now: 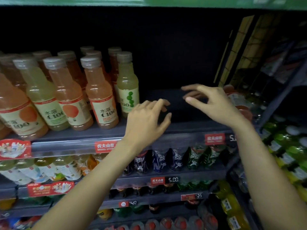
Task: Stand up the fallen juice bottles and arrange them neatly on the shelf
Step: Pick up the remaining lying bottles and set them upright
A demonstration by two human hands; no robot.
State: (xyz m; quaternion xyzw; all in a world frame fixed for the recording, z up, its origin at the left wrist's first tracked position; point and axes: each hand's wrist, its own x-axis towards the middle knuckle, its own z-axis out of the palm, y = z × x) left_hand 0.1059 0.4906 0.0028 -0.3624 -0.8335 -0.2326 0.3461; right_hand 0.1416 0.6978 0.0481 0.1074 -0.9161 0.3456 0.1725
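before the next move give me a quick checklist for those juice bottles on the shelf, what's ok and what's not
1. Left hand free to grasp: ok, fingers loosely spread, holding nothing.
2. Right hand free: ok, fingers relaxed, holding nothing.
3. Room on the shelf beside the standing row: ok, dark bare stretch under both hands.
4. Standing bottles upright: ok, the yellow-green bottle and the orange bottle next to it stand with caps up.
5. Fallen bottles located: cannot tell, reddish bottles behind the right wrist are mostly hidden.
6. Row neatly lined up: not ok, colours mixed and fronts staggered.
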